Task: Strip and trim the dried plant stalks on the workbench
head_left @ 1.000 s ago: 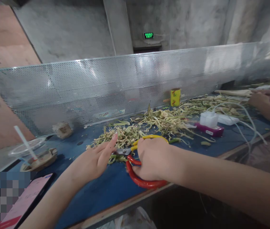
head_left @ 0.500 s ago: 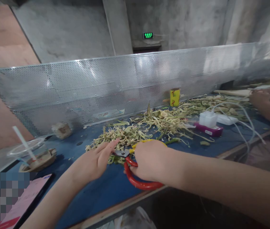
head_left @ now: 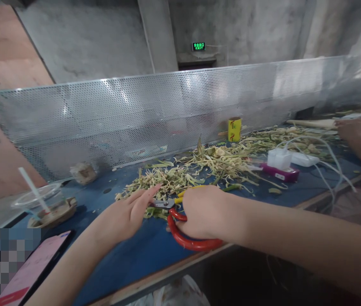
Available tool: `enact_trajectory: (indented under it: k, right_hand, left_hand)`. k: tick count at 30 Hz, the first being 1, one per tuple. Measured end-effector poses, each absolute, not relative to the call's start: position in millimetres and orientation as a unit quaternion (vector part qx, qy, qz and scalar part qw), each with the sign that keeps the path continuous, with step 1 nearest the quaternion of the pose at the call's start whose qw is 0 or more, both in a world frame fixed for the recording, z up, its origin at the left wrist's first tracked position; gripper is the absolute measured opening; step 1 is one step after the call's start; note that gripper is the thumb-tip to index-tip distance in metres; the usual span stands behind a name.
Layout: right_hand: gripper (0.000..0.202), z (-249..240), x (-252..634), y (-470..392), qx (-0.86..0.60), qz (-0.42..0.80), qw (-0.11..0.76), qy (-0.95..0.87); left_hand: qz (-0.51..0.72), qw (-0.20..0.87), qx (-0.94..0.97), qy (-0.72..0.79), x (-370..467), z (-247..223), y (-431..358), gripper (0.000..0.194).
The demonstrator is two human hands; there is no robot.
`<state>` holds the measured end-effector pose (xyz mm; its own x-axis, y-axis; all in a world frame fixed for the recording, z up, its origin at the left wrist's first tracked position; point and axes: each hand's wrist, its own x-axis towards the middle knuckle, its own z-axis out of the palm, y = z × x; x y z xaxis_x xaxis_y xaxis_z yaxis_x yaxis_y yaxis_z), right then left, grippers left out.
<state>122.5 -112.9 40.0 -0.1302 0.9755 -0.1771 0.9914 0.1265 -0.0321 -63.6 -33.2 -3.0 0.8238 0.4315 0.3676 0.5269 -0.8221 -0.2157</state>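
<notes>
My right hand (head_left: 204,212) grips a pair of scissors (head_left: 166,204) with one yellow handle and one red looped handle. The short metal blades point left, and their tips end at the fingers of my left hand (head_left: 129,216). Those fingers are held together, with the index finger stretched along the pile's near edge. Whatever they pinch is hidden behind them. Just beyond both hands lies a heap of short, pale green dried plant pieces (head_left: 164,180). Longer, uncut-looking dried stalks (head_left: 221,161) are spread farther right on the blue tabletop (head_left: 129,272).
A plastic cup with a straw (head_left: 40,199) and a phone (head_left: 37,267) are at left. Behind stand a yellow can (head_left: 234,129) and a perforated metal screen (head_left: 155,110). A purple power strip (head_left: 280,172) with white cables sits right, near another person's hands (head_left: 359,131).
Both hands stay in nearly the same place. The red handle has tilted up slightly, and the whole view has shifted a little.
</notes>
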Motion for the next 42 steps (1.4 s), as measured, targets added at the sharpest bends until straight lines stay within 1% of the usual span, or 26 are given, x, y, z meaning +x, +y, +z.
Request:
enact_trajectory:
  k: [3,7,9,14,18,23,25,27,29,31,32,33,34,36,38,39,40,41,42]
  right_hand:
    - [0.038,39.5,123.1,-110.7,0.645,-0.064,0.059,0.759]
    - [0.036,39.9,124.7,-109.5,0.638,-0.066,0.069,0.764]
    - [0.038,40.1,125.3,-109.4,0.64,-0.067,0.065,0.763]
    - [0.036,39.6,126.5,-108.7,0.628,-0.064,0.054,0.774]
    - [0.042,37.9,126.9,-106.8,0.642,-0.061,0.054,0.762]
    - [0.04,35.4,125.2,-104.7,0.627,-0.056,0.046,0.776]
    - [0.045,33.6,128.7,-105.8,0.648,-0.049,0.039,0.759]
    - [0.054,30.6,138.5,-108.4,0.66,-0.057,0.013,0.749]
    - [0.053,26.5,154.5,-111.7,0.653,-0.109,-0.008,0.749]
    - [0.053,22.1,172.5,-115.1,0.663,-0.176,-0.011,0.728]
    - [0.053,20.0,180.1,-116.9,0.654,-0.206,-0.033,0.727]
    - [0.054,17.9,185.6,-119.0,0.629,-0.274,-0.066,0.725]
    - [0.054,15.4,188.4,-121.7,0.593,-0.38,-0.081,0.705]
    - [0.062,7.9,185.2,-128.6,0.552,-0.47,-0.079,0.684]
    - [0.067,-6.1,171.8,-136.1,0.454,-0.618,-0.113,0.632]
    - [0.069,-16.2,162.5,-139.2,0.412,-0.652,-0.135,0.622]
    - [0.07,-27.9,152.3,-141.3,0.384,-0.654,-0.153,0.633]
    - [0.072,-40.7,141.9,-142.4,0.358,-0.642,-0.158,0.659]
    - [0.075,-53.5,131.8,-142.4,0.33,-0.627,-0.143,0.691]
  left_hand:
    - [-0.158,0.143,-0.94,-0.267,-63.3,-4.1,-33.3,0.044]
    - [-0.155,0.145,-0.95,-0.231,-62.5,-6.4,-33.1,0.047]
    - [-0.155,0.151,-0.951,-0.222,-62.7,-7.0,-32.9,0.046]
    - [-0.173,0.14,-0.941,-0.255,-62.5,-6.2,-33.5,0.04]
    - [-0.15,0.124,-0.944,-0.267,-61.7,-6.2,-36.2,0.041]
    - [-0.196,0.13,-0.927,-0.293,-65.0,-6.8,-30.7,0.038]
    - [-0.186,0.13,-0.927,-0.299,-67.2,-4.4,-25.2,0.038]
    - [-0.161,0.119,-0.929,-0.311,-69.7,0.0,-20.6,0.04]
    - [-0.14,0.102,-0.929,-0.327,-72.1,4.9,-19.1,0.041]
    - [-0.137,0.087,-0.929,-0.331,-73.9,8.9,-20.7,0.043]
    - [-0.139,0.081,-0.93,-0.331,-74.5,10.4,-22.1,0.044]
    - [-0.14,0.074,-0.931,-0.33,-74.6,11.5,-23.5,0.045]
    - [-0.142,0.068,-0.931,-0.329,-74.5,12.3,-24.7,0.046]
    - [-0.15,0.055,-0.931,-0.329,-73.5,13.0,-25.7,0.047]
    - [-0.162,0.052,-0.93,-0.326,-71.8,13.3,-25.5,0.047]
    - [-0.168,0.054,-0.928,-0.327,-70.7,13.6,-25.5,0.048]
    - [-0.172,0.058,-0.926,-0.331,-69.6,14.3,-25.8,0.049]
    - [-0.174,0.062,-0.923,-0.337,-68.3,15.3,-26.5,0.051]
    - [-0.173,0.066,-0.921,-0.343,-67.0,16.8,-27.6,0.053]
